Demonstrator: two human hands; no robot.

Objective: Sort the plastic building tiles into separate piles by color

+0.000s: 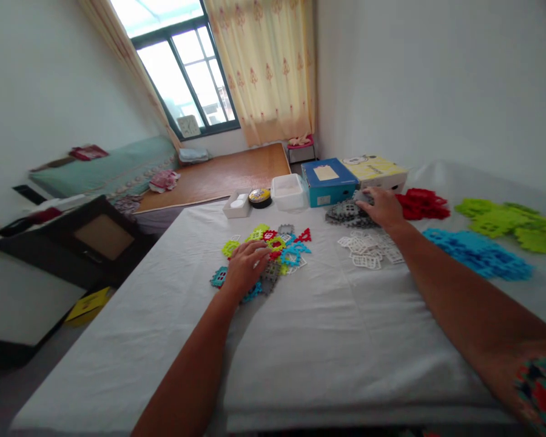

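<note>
Mixed tiles lie on the table, well short of the blue box; left hand rests on them, fingers bent close together, grip unclear; white tiles sit nearer the box; right hand, fingers flat and pressed together, touches grey tiles just before the box.

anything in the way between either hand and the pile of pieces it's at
Nothing visible. The left hand rests directly on the mixed coloured pile, and the right hand lies on the grey pile by the blue box. The white pieces lie beside the right forearm, not between.
</note>
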